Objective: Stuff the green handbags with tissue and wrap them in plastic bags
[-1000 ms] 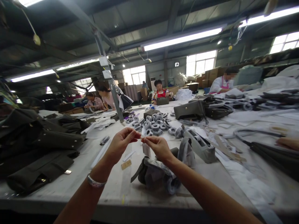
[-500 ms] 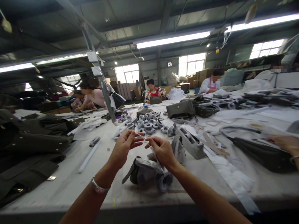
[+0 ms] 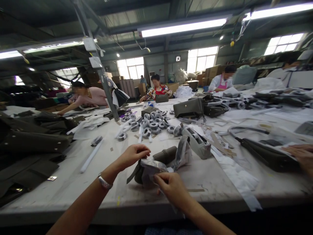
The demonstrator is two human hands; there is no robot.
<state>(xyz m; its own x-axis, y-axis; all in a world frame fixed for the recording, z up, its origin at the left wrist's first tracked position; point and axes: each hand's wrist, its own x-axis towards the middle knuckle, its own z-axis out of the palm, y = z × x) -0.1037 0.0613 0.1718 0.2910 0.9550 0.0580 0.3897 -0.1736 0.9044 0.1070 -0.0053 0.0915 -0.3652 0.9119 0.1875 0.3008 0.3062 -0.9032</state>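
A dark olive bag (image 3: 167, 155) lies in front of me, with translucent white wrapping (image 3: 153, 165) around its handle parts and a dark strap end (image 3: 133, 172) sticking out to the left. My left hand (image 3: 130, 157) is at the bag's upper left, fingers bent and drawn together near the thumb; anything between them is too small to make out. My right hand (image 3: 174, 189) is at the bag's near side, thumb and forefinger closed on the white wrapping. Part of that wrapping hangs below the hand, partly hidden by it.
Behind the bag stand a grey tape dispenser (image 3: 197, 142) and a heap of grey wrapped coils (image 3: 155, 122). Dark bags (image 3: 36, 140) are piled left, near a white roll (image 3: 91, 160). At right, a co-worker's hand (image 3: 297, 155) touches another dark bag (image 3: 269, 155). A metal post (image 3: 107, 88) rises behind.
Both hands have come down from in front of the coils to the bag; the thin thread or band stretched between them no longer shows. The grey coil at the bag's near side is out of sight.
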